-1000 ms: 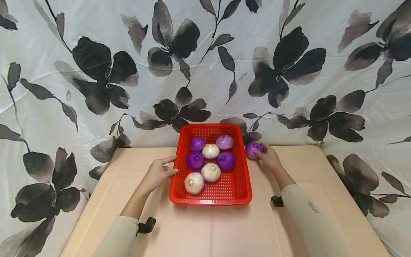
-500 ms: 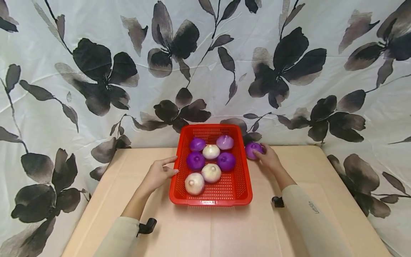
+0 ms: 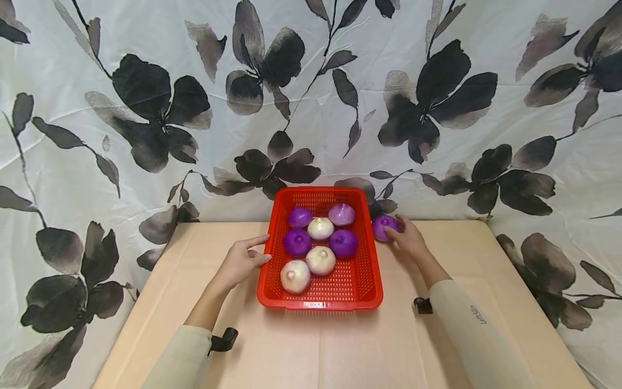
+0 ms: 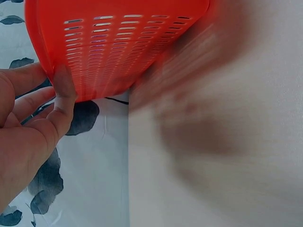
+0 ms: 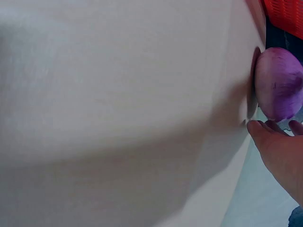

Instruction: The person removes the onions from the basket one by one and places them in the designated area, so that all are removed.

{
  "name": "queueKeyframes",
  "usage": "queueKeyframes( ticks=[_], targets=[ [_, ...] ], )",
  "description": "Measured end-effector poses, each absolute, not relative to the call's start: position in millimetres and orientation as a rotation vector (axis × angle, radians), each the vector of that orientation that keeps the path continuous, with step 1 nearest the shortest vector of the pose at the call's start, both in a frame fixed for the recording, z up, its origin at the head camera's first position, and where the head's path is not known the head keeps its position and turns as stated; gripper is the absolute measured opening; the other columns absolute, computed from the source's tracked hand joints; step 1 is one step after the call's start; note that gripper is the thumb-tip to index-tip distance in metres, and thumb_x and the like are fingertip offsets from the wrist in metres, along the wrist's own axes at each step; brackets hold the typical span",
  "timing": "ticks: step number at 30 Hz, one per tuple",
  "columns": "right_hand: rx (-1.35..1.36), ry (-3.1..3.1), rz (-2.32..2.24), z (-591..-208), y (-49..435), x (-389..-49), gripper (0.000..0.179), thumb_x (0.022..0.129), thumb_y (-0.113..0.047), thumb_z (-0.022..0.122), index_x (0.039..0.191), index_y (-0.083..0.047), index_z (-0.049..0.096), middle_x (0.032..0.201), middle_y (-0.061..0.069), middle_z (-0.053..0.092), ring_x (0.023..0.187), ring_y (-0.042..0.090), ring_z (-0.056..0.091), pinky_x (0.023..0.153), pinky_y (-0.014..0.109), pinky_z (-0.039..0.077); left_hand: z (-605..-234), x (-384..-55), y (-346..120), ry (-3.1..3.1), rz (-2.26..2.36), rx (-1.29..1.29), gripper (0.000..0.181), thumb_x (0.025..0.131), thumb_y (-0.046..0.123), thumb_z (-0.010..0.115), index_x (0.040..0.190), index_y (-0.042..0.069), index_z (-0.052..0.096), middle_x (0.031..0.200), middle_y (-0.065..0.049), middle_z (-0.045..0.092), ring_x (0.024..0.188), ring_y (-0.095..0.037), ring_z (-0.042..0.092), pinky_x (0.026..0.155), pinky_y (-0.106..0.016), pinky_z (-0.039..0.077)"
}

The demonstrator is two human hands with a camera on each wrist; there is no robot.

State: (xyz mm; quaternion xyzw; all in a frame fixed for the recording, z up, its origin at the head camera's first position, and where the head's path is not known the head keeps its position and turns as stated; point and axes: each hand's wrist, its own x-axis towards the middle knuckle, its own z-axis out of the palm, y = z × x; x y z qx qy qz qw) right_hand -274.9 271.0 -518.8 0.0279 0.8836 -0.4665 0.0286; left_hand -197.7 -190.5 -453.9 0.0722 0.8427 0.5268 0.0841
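Note:
A red plastic basket (image 3: 357,281) with perforated walls stands mid-table in the head view. Several purple onions (image 3: 343,243) and several whitish onion-like bulbs (image 3: 295,276) lie inside it. My left hand (image 3: 241,263) holds the basket's left rim, with the thumb against the outer wall in the left wrist view. Just outside the basket's right side, another purple onion (image 3: 383,227) sits near the table's back edge. My right hand (image 3: 408,237) grips this onion from its right side, thumb toward the front. In the right wrist view the onion (image 5: 279,85) shows beside the fingertips.
A pale tan table (image 3: 316,346) spreads out under the basket. Behind it hangs a white cloth (image 3: 340,135) printed with dark flowers, close to the table's back edge. Both sleeved wrists carry small black cameras.

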Motion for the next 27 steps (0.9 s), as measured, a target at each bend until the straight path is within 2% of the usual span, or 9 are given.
queueKeyframes(
  ticks=[3, 10, 12, 19, 23, 25, 27],
  targets=[
    [0.054, 2.747, -1.457, -514, 272, -274, 0.075, 0.104, -0.028, 0.061, 0.16, 0.005, 0.024, 0.161, 0.033, 0.031, 0.149, 0.049, 0.035, 0.124, 0.055, 0.03, -454, -199, -191, 2.514, 1.571, 0.207, 0.059, 0.093, 0.001, 0.072, 0.148, 0.0, 0.054, 0.09, -0.024, 0.076, 0.076, -0.017, 0.072, 0.071, -0.026, 0.058],
    [-0.12, 2.811, -1.537, -497, 272, -272, 0.075, 0.102, -0.026, 0.066, 0.159, 0.005, 0.028, 0.163, 0.03, 0.031, 0.151, 0.049, 0.031, 0.123, 0.06, 0.028, -455, -200, -189, 2.507, 1.574, 0.2, 0.058, 0.093, 0.001, 0.071, 0.149, 0.003, 0.054, 0.085, -0.018, 0.077, 0.075, -0.016, 0.073, 0.079, -0.039, 0.062],
    [-0.189, 2.804, -1.597, -488, 268, -270, 0.074, 0.101, -0.022, 0.068, 0.159, 0.004, 0.03, 0.163, 0.029, 0.032, 0.151, 0.049, 0.03, 0.123, 0.06, 0.026, -455, -201, -188, 2.505, 1.581, 0.187, 0.058, 0.093, 0.002, 0.072, 0.148, 0.004, 0.055, 0.085, -0.017, 0.077, 0.075, -0.016, 0.073, 0.079, -0.04, 0.062],
    [-0.474, 2.708, -1.676, -456, 246, -265, 0.074, 0.096, -0.011, 0.073, 0.157, 0.004, 0.033, 0.162, 0.027, 0.035, 0.152, 0.047, 0.031, 0.123, 0.06, 0.026, -455, -201, -191, 2.504, 1.584, 0.214, 0.058, 0.093, 0.001, 0.071, 0.149, 0.001, 0.054, 0.087, -0.021, 0.077, 0.076, -0.017, 0.073, 0.075, -0.031, 0.061],
    [-0.597, 2.629, -1.607, -440, 230, -264, 0.075, 0.095, -0.012, 0.075, 0.158, 0.001, 0.034, 0.161, 0.027, 0.038, 0.15, 0.045, 0.035, 0.118, 0.058, 0.035, -454, -200, -191, 2.496, 1.597, 0.207, 0.059, 0.094, 0.002, 0.071, 0.149, 0.001, 0.053, 0.089, -0.024, 0.076, 0.078, -0.021, 0.074, 0.077, -0.035, 0.062],
    [-0.637, 2.614, -1.533, -433, 221, -263, 0.075, 0.095, -0.015, 0.076, 0.158, -0.002, 0.036, 0.16, 0.026, 0.04, 0.147, 0.045, 0.04, 0.103, 0.057, 0.053, -454, -199, -191, 2.491, 1.602, 0.212, 0.059, 0.094, 0.002, 0.071, 0.15, 0.0, 0.051, 0.092, -0.028, 0.076, 0.079, -0.022, 0.074, 0.078, -0.038, 0.062],
    [-0.676, 2.626, -1.434, -426, 212, -263, 0.076, 0.094, -0.02, 0.077, 0.158, -0.006, 0.038, 0.159, 0.023, 0.042, 0.146, 0.044, 0.043, 0.1, 0.057, 0.055, -454, -200, -191, 2.486, 1.603, 0.211, 0.059, 0.094, 0.001, 0.07, 0.15, -0.001, 0.051, 0.096, -0.03, 0.075, 0.079, -0.022, 0.074, 0.078, -0.04, 0.063]
  ],
)
